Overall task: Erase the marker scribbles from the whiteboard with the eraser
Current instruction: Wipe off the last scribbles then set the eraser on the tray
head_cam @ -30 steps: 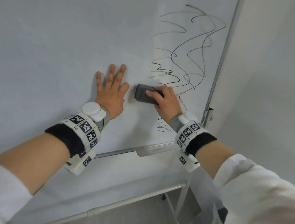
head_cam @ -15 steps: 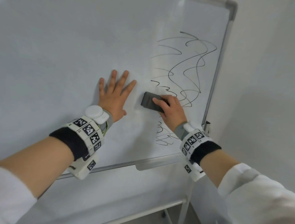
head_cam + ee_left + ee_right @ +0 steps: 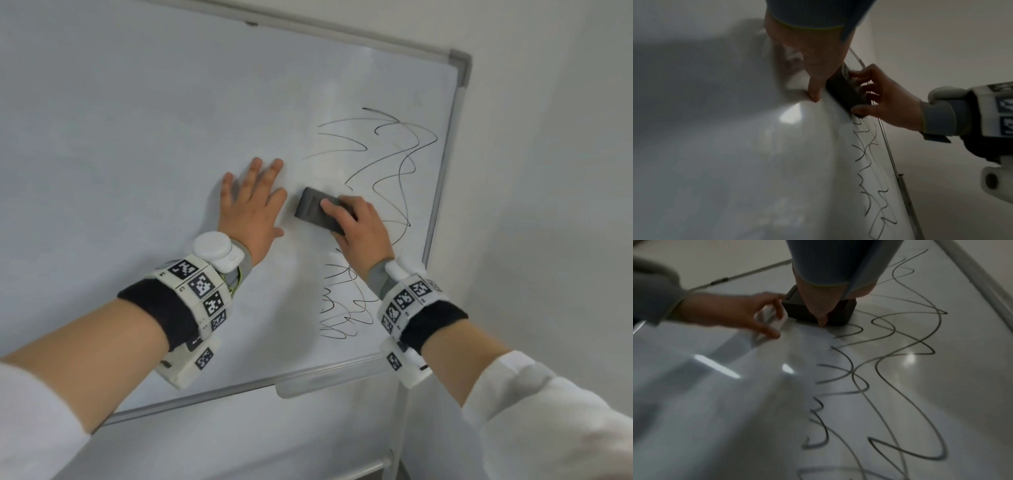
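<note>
A white whiteboard [image 3: 137,137] on a stand carries black marker scribbles [image 3: 394,164] along its right side, above and below my right hand. My right hand [image 3: 359,226] grips a dark grey eraser [image 3: 313,209] and presses it flat on the board at the left edge of the scribbles. In the right wrist view the eraser [image 3: 838,311] sits under my thumb. My left hand [image 3: 251,202] lies flat on the board just left of the eraser, fingers spread. In the left wrist view the eraser [image 3: 842,87] is right beside my thumb.
The board's metal frame [image 3: 442,164] runs close on the right, with its corner [image 3: 460,65] above. A pen tray [image 3: 308,387] hangs under the bottom edge. A white wall [image 3: 548,171] stands to the right. The stand's rail [image 3: 363,471] is below.
The eraser and my right hand have slid upward along the scribbles' left edge, and the lines there are gone. The view has tilted up, showing the board's top right corner. My left hand stays flat.
</note>
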A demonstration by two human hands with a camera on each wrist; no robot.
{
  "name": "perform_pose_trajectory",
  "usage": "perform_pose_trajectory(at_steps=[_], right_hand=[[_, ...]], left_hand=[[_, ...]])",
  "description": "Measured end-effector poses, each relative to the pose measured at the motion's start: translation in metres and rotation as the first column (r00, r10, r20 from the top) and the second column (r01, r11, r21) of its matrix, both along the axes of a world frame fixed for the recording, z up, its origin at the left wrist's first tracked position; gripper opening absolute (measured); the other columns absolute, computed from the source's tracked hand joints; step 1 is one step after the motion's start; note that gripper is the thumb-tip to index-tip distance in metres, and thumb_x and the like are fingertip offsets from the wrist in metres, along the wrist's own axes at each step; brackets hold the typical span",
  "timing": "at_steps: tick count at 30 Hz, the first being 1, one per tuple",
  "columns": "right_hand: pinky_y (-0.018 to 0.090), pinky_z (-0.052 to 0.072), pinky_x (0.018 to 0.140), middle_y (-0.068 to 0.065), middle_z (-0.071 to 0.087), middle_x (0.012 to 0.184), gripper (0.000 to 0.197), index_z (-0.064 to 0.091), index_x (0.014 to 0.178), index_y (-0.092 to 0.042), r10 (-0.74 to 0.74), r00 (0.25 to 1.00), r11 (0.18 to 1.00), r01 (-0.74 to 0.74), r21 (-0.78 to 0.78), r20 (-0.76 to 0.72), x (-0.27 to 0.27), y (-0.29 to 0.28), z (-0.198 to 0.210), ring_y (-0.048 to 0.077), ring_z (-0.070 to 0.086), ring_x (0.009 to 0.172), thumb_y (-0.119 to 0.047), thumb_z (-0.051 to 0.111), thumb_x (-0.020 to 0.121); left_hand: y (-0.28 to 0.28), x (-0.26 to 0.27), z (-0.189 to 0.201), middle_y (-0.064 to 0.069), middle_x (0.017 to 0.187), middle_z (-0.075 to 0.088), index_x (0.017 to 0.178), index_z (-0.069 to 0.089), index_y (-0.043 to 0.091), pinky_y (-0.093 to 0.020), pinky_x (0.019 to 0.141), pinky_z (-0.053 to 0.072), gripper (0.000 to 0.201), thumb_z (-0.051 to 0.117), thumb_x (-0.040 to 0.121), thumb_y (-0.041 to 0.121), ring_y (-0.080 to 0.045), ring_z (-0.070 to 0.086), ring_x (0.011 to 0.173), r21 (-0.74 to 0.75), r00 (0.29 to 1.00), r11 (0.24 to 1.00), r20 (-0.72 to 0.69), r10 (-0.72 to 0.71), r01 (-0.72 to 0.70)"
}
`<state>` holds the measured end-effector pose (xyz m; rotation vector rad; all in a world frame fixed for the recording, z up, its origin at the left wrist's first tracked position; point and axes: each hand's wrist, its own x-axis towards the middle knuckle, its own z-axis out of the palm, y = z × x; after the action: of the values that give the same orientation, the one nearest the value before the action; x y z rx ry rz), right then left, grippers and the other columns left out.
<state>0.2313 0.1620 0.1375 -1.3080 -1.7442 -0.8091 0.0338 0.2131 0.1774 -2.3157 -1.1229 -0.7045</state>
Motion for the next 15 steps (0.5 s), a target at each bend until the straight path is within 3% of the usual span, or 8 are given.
perform_pose_trajectory(at_steps=[4,9,15], right_hand=[[0.041,0.052,0.076,0.019,0.058,0.110,0.069,0.048,0.123,-0.023,-0.002,0.985,0.998,0.013,-0.061,0.171,0.006,-0.003,-0.001,0.038,0.056,0.092,0.003,0.076,0.066],[0.040,0.049,0.079,0.019,0.054,0.115,0.061,0.055,0.127,-0.013,-0.042,0.991,0.998,0.046,0.031,-0.128,0.006,0.003,0.049,0.038,0.054,0.096,0.004,0.070,0.071],[0.040,0.052,0.074,0.021,0.059,0.107,0.068,0.046,0.123,-0.022,0.008,0.986,1.000,-0.009,0.006,0.164,-0.006,0.005,0.009,0.038,0.057,0.089,0.003,0.073,0.067]], left_hand=[[-0.001,-0.002,0.006,0.000,0.156,0.005,0.130,0.035,0.012,-0.052,0.109,0.014,0.072,0.070,0.075,0.042,-0.024,0.005,0.143,0.034,0.999,0.999,0.000,0.035,-0.035],[0.002,-0.001,0.013,0.000,0.156,-0.008,0.144,0.013,0.016,-0.046,0.107,0.019,0.101,0.070,0.070,0.052,-0.022,0.011,0.141,0.030,0.996,0.996,-0.009,0.088,-0.088],[0.003,-0.004,0.012,0.001,0.156,-0.008,0.147,0.005,0.016,-0.044,0.107,0.019,0.105,0.068,0.071,0.053,-0.020,0.012,0.141,0.054,0.995,0.994,-0.029,0.095,-0.093]])
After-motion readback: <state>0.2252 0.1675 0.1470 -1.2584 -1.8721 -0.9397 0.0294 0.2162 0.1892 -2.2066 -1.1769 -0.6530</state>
